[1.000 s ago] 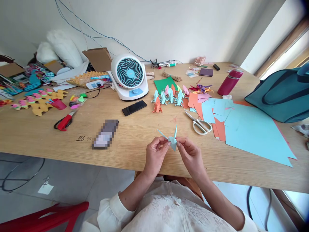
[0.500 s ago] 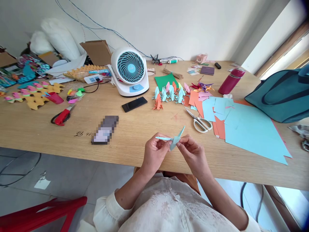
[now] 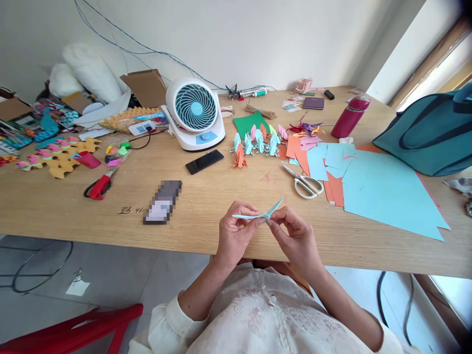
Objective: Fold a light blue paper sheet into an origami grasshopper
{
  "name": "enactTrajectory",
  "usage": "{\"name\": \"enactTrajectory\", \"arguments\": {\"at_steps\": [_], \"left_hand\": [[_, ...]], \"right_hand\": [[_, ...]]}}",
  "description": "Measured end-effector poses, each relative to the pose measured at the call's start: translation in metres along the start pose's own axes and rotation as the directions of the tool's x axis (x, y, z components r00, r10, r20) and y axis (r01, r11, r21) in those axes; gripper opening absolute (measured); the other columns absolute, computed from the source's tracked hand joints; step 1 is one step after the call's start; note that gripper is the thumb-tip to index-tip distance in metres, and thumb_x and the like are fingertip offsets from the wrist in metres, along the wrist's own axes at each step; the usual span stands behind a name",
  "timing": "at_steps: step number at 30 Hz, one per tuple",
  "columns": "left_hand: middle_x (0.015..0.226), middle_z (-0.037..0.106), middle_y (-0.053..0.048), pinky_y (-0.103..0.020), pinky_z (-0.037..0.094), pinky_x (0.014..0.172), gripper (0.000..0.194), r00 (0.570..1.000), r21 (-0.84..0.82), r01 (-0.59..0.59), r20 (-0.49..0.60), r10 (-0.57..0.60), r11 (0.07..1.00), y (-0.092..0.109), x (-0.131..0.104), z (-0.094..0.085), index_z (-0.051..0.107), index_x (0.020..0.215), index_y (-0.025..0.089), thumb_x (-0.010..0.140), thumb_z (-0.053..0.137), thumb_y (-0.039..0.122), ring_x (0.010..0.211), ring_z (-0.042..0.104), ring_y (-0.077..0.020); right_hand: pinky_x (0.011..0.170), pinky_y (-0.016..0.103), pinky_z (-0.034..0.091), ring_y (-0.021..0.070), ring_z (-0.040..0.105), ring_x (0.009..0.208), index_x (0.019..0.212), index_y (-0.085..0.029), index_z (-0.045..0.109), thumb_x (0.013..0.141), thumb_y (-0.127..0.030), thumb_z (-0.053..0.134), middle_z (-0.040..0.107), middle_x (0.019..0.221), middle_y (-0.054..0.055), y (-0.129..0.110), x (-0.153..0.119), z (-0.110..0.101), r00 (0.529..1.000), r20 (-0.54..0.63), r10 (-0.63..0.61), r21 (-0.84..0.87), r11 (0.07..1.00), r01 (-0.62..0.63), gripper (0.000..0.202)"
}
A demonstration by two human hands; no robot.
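Note:
Between my two hands is a folded piece of light blue paper (image 3: 272,209), its two narrow points spreading left and up to the right. My left hand (image 3: 239,230) pinches it near the middle with the thumb and fingers closed. On the other side, the closed thumb and fingers of my right hand (image 3: 294,233) grip it as well. The paper is held just above the table's front edge, and its lower part is hidden by my thumbs. White-handled scissors (image 3: 308,188) lie beyond my right hand. Several folded paper figures (image 3: 259,142) in blue, orange and pink stand farther back.
A fan (image 3: 195,113) stands at the back, with a black phone (image 3: 204,162) before it. Blue paper sheets (image 3: 391,191) lie on the right beside a red bottle (image 3: 350,117) and a teal bag (image 3: 424,137). Red-handled scissors (image 3: 99,187) lie on the left.
The folded paper has tipped in my fingers, so the small flap that hung below the middle no longer shows. Both hands keep their pinch. The camera view has shifted slightly.

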State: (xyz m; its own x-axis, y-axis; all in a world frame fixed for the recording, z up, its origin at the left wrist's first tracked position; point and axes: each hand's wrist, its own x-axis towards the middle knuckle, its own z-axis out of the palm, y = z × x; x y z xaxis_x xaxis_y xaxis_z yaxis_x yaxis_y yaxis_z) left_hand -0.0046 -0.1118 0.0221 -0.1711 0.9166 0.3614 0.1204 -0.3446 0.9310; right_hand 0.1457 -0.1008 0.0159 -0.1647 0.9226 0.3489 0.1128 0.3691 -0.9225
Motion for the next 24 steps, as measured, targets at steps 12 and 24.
{"name": "enactTrajectory", "arguments": {"at_steps": [12, 24], "left_hand": [[0.092, 0.077, -0.004, -0.030, 0.054, 0.080, 0.006, 0.994, 0.076, -0.077, 0.083, 0.071, 0.994, 0.008, -0.003, -0.007, 0.073, 0.090, 0.020, 0.085, 0.072, 0.022, 0.086, 0.071, -0.0183], [0.089, 0.068, -0.003, -0.025, 0.051, 0.074, 0.010, 0.985, -0.098, 0.044, 0.169, -0.027, 0.994, -0.001, -0.001, -0.013, 0.077, 0.090, 0.021, 0.080, 0.077, 0.021, 0.084, 0.064, -0.0149]], "right_hand": [[0.068, 0.028, 0.046, 0.0144, 0.055, 0.071, 0.083, -0.022, 0.062, 0.089, -0.026, 0.066, 0.063, 0.076, 0.000, -0.008, -0.004, -0.001, 0.997, -0.016, 0.077, 0.061, 0.995, -0.076, 0.008], [0.064, 0.027, 0.043, 0.0127, 0.052, 0.065, 0.080, -0.021, 0.061, 0.090, -0.027, 0.063, 0.062, 0.074, 0.000, -0.020, -0.002, -0.004, 0.994, 0.053, 0.090, -0.037, 0.995, -0.088, 0.012]]}}
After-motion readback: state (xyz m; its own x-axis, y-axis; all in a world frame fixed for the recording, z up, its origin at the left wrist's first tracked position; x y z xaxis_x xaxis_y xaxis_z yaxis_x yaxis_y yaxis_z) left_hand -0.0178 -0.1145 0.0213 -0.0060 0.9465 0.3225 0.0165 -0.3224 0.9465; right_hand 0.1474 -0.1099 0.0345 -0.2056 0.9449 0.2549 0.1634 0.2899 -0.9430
